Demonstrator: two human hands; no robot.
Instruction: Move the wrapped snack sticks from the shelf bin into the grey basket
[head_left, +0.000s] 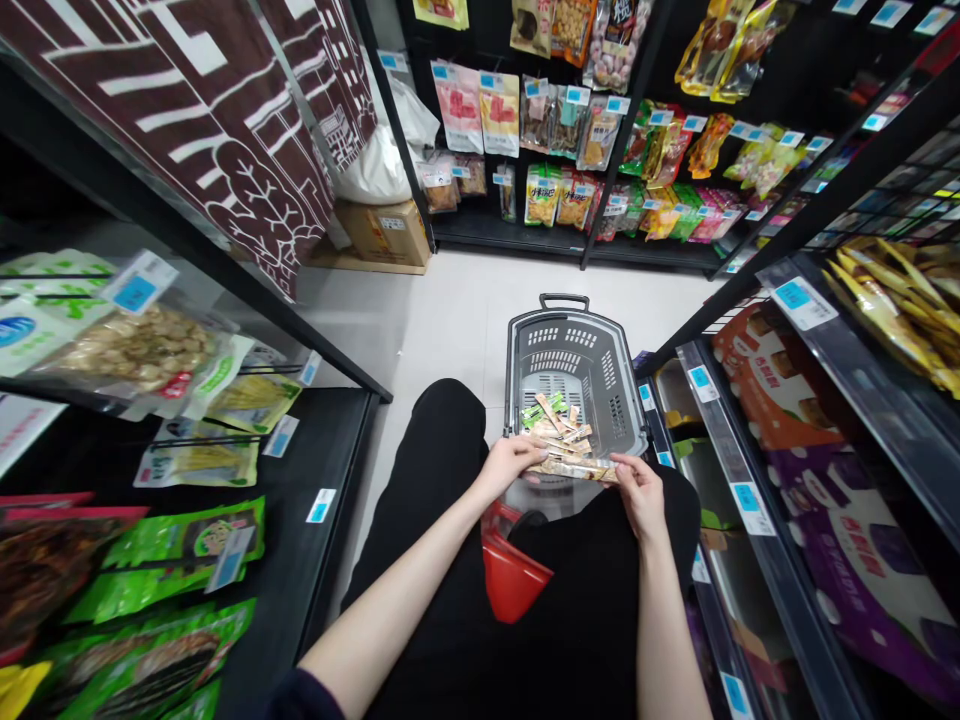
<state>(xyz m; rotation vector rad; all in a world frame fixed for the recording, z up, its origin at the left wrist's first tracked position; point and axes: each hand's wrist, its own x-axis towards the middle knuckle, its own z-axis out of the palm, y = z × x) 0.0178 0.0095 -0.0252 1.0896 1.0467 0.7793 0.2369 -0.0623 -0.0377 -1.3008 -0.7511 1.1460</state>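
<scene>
Shelving hems you in, seen from the head camera: a black left rack (337, 440) and a black right rack (720, 440) of bagged snacks, with a strip of pale tiled floor (450, 320) open ahead. Your left hand (510, 462) and right hand (639, 490) each grasp one end of a long sheaf of small tan and green snack packets (570, 462), held over the near rim of the grey slotted plastic shopping basket (525, 380). The basket stands on the floor just beside the right rack's edge. A red plastic container (514, 580) sits near your knees.
</scene>
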